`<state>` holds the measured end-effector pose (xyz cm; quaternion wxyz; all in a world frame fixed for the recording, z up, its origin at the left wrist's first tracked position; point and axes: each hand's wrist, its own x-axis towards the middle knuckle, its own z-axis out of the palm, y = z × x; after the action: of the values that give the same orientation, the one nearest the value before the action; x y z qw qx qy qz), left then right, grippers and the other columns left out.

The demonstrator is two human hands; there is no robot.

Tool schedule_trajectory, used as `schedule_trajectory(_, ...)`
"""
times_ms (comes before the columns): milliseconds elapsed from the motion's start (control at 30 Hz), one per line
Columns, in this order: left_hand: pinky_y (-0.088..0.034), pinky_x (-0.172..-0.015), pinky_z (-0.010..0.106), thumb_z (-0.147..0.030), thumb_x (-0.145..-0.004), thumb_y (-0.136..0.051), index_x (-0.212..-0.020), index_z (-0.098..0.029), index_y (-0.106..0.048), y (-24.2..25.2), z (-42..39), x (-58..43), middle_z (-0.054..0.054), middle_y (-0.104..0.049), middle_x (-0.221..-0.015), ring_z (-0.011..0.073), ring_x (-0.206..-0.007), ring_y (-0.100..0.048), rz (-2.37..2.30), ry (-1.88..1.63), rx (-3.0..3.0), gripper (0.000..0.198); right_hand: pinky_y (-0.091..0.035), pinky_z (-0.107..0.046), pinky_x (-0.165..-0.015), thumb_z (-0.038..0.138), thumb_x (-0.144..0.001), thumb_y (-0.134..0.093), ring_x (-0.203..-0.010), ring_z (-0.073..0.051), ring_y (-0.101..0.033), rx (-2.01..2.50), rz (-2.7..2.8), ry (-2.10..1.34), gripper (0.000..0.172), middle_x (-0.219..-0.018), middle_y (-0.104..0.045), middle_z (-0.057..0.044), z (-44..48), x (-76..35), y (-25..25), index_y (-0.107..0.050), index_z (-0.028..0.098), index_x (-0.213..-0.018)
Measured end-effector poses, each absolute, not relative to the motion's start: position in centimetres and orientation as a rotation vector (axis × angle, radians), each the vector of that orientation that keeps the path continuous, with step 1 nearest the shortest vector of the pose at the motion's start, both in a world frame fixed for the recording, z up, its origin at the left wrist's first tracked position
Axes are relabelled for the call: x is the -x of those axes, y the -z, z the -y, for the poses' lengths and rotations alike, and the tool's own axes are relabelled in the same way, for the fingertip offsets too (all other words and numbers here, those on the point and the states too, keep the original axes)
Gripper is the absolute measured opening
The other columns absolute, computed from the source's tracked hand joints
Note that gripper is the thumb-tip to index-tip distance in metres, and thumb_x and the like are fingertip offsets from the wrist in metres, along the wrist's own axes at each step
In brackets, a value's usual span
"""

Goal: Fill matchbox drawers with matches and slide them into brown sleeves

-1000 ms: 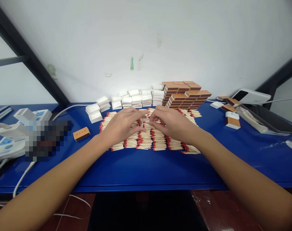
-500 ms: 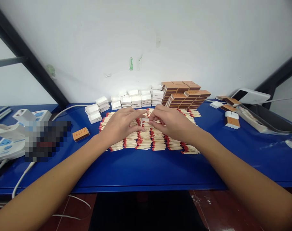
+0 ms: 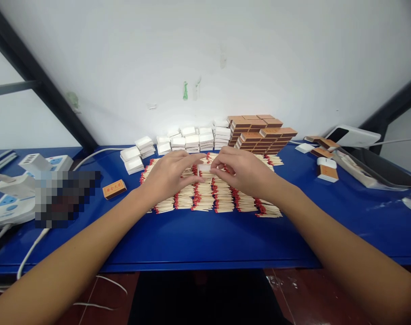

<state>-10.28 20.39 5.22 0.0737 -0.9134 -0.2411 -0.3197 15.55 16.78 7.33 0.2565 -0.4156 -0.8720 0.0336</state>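
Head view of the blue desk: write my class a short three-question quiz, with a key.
1. What lies in rows beneath the left hand and right hand?
2. True or false: the orange cardboard matchbox stack stands left of the stacked white cardboard trays.
3. Which is nearer the left hand: (a) the white plastic power strip or (b) the lone orange cardboard matchbox?

Key: 1. Red-tipped wooden matches; 2. False; 3. b.

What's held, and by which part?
A small white rectangular cardboard tray, apparently around its left end by the left hand; the right hand is at its right end, grip unclear.
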Motion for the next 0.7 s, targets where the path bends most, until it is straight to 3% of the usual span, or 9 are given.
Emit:
schedule_trajectory(133,-0.058,-0.092,0.042,-0.05,-0.098,-0.076,-0.146,-0.022,-0.061,-5.5,-20.7,10.6,0.011,-0.08,-0.114,0.028,-0.107,-0.074,0.829,0.965,2.69,0.057,-0.04,-0.034,-0.071,0.031,-0.104,-0.059,-0.084,-0.022,-0.061,1.264,2.348,-0.059,0.019,-0.095,-0.069,-0.008,-17.6,-16.6,-7.7,-0.071,0.02,-0.094)
schedule_trajectory(400,-0.057,-0.091,0.043,-0.046,-0.099,-0.076,-0.143,-0.022,-0.063,-5.6,-21.0,11.1,0.01,-0.081,-0.114,0.0281,-0.104,-0.073,0.915,0.98,2.633,0.052,-0.042,-0.034,-0.066,0.022,-0.094,-0.068,-0.078,-0.022,-0.064,1.51,2.542,-0.338,0.013,-0.088,-0.074,-0.007,-18.4,-17.2,-7.4,-0.07,0.021,-0.082)
schedule_trajectory(700,-0.058,-0.093,0.044,-0.044,-0.098,-0.078,-0.144,-0.022,-0.061,-5.5,-21.0,11.1,0.01,-0.08,-0.116,0.0281,-0.107,-0.073,0.919,0.987,2.628,0.054,-0.044,-0.034,-0.063,0.021,-0.09,-0.066,-0.074,-0.021,-0.064,1.448,2.549,-0.396,0.011,-0.084,-0.073,-0.005,-18.5,-17.3,-7.1,-0.068,0.023,-0.08)
